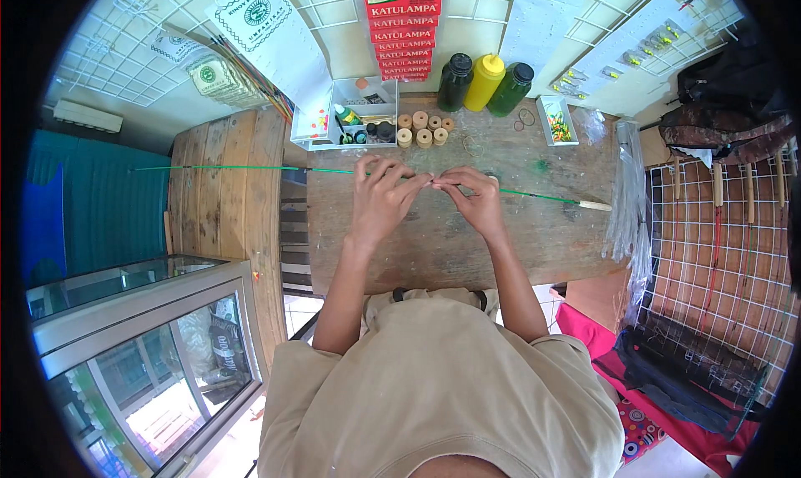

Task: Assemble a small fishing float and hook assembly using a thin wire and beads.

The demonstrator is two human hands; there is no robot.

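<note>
Worktable (534, 249): wooden, scuffed; front edge partly covered by the person's shirt (442, 369).
Left hand (380, 201): forearm rising over the front edge, fingers arched, thumb and fingertips closed on the green rod.
Right hand (474, 196): angled in opposite, thumb and forefinger pinching the same rod beside the left fingertips; any thread there too fine to make out.
Green rod (538, 196): thin, crossing beyond the table's left edge; pale handle (594, 205) near the right edge; middle hidden by the hands, left tip faint.
Printed sheet (279, 44): white, beyond the back-left corner; dark lettering, round green emblem.
Red packets (404, 23): column above the back edge; pale lettering, fish picture, top cut off.
Compartment tray (381, 98): back-left corner; contents partly hidden.
Bottles (484, 83): black, yellow, dark green; back edge.
Spools (423, 136): wooden, beside the tray.
White box (561, 143): near the back-right corner; colourful bits, indistinct.
</note>
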